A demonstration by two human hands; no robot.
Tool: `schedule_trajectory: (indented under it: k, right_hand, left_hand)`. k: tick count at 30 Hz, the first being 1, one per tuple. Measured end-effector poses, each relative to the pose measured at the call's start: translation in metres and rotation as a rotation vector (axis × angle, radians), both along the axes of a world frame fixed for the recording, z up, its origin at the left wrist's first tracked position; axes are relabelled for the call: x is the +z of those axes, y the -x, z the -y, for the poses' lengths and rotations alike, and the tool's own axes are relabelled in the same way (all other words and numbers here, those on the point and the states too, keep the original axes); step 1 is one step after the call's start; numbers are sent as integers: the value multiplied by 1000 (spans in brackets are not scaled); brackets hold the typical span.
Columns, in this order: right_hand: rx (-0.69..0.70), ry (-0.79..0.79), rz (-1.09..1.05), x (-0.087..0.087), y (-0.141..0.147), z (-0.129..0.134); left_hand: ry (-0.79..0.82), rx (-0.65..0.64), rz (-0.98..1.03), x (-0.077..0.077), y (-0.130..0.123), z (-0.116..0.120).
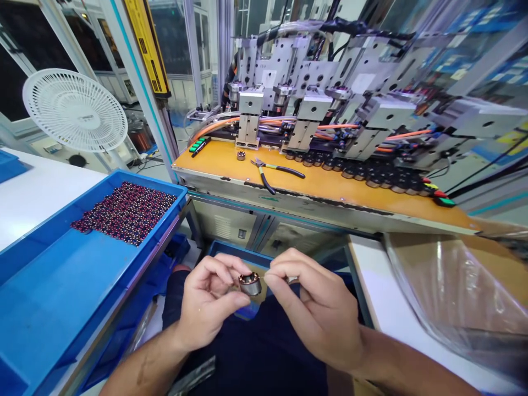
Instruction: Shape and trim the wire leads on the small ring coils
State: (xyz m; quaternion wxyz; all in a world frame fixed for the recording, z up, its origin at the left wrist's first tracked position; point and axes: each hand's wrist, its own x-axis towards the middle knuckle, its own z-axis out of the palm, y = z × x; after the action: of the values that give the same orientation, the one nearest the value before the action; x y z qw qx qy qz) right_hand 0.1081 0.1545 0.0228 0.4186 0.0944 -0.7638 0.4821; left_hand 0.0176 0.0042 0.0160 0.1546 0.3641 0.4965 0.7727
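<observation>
A small round metal motor part with copper windings (249, 284) is held low in the middle of the head view, above my lap. My left hand (208, 302) grips it between thumb and fingers. My right hand (315, 308) pinches at its right side with thumb and forefinger; what it pinches is too small to make out. Both forearms come in from the bottom edge.
A blue tray (49, 297) at left holds several small dark wound parts (126, 212). Ahead, an orange machine deck (330, 187) carries pliers (274, 171), a loose part (241, 155) and a row of dark parts (371, 175) under metal heads. White fan (75, 110) far left; clear plastic bag (457, 286) right.
</observation>
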Motion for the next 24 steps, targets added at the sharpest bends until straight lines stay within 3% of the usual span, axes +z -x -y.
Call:
schedule_trajectory:
  k: [3,9,15,24]
  right_hand:
    - [76,203,157,2,-1,5]
    - [470,618,483,5,1,6]
    - [580,749,573,-7,5,6]
    - [872,817,453,-29,16,9]
  left_hand:
    - [8,58,-154,-1,5,2]
    - [54,5,-176,-4,12,9]
    - [15,-122,-140,-6,18,9]
    - [25,-141,-144,-8,21,8]
